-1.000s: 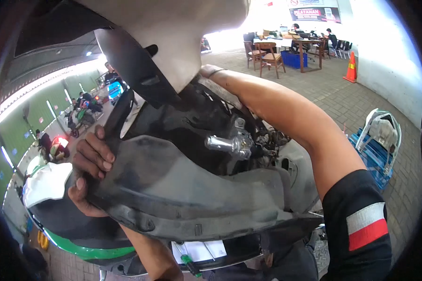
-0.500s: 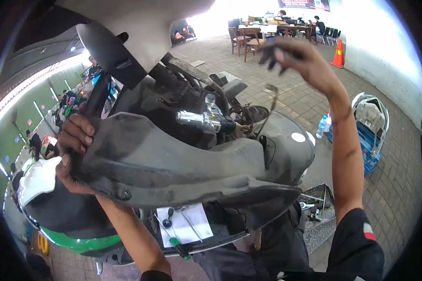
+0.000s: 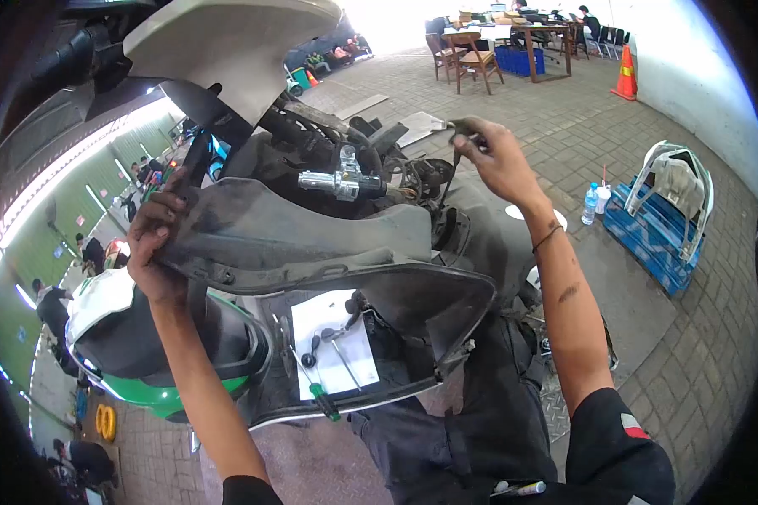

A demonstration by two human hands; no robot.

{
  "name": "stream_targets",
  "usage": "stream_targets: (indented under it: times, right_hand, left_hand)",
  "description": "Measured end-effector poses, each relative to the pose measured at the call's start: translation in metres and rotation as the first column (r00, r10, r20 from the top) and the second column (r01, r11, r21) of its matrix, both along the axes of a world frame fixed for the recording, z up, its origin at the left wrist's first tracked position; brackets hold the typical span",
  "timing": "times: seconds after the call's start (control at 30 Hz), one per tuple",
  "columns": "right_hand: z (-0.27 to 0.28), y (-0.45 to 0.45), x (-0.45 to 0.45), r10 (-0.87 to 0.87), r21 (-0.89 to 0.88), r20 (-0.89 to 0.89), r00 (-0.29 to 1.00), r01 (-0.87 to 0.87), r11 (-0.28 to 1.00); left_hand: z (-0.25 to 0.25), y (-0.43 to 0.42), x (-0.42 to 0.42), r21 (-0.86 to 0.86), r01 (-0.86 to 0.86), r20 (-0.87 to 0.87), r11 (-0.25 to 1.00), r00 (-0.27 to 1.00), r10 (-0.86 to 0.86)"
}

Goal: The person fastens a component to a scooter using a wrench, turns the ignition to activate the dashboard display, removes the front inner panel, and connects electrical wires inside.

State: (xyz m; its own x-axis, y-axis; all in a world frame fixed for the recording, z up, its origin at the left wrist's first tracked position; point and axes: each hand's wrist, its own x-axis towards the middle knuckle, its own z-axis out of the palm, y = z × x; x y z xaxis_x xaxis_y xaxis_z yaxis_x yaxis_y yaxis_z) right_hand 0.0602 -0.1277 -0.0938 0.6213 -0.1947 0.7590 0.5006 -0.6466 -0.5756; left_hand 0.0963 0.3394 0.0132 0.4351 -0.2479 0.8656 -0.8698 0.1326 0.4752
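Observation:
A large dark grey plastic panel lies tilted across the scooter. My left hand grips the panel's left end, fingers over the top edge and thumb below. To the right, my right hand pinches the upper end of a thin dark cable or strap that rises from the scooter's mechanism. A shiny metal cylinder sits behind the panel. Below the panel, a white paper carries a green-handled screwdriver and other tools.
At the right, a blue crate stands beside a plastic bottle and a white-framed part. An orange cone, wooden chairs and a table are farther back. Several people and scooters are at the left.
My right hand has come away from behind the scooter, swung right, and now pinches the thin cable or strap. The panel has tipped, showing more of its lower edge; my left hand still holds it.

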Motion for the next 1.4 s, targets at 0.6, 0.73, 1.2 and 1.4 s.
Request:
stream_targets:
  times: [0.6,0.73,1.2,1.4]
  right_hand:
    - [0.019,0.089,0.002,0.443,0.238,0.024,0.896,-0.436,0.868]
    - [0.020,0.086,-0.001,0.477,0.245,0.048,0.877,-0.474,0.846]
    - [0.009,0.097,0.020,0.469,0.235,0.263,0.843,-0.528,0.816]
    - [0.008,0.089,0.026,0.340,-0.120,0.408,0.847,-0.319,0.940]
  left_hand:
    - [0.042,-0.174,-0.032,0.609,-0.637,0.620,0.472,0.754,0.217]
    - [0.042,-0.185,-0.018,0.753,-0.431,0.371,0.498,0.902,0.220]
    - [0.019,-0.193,0.007,0.660,-0.533,0.577,0.530,0.811,0.097]
    - [0.019,-0.192,0.008,0.656,-0.607,0.681,0.448,0.732,-0.004]
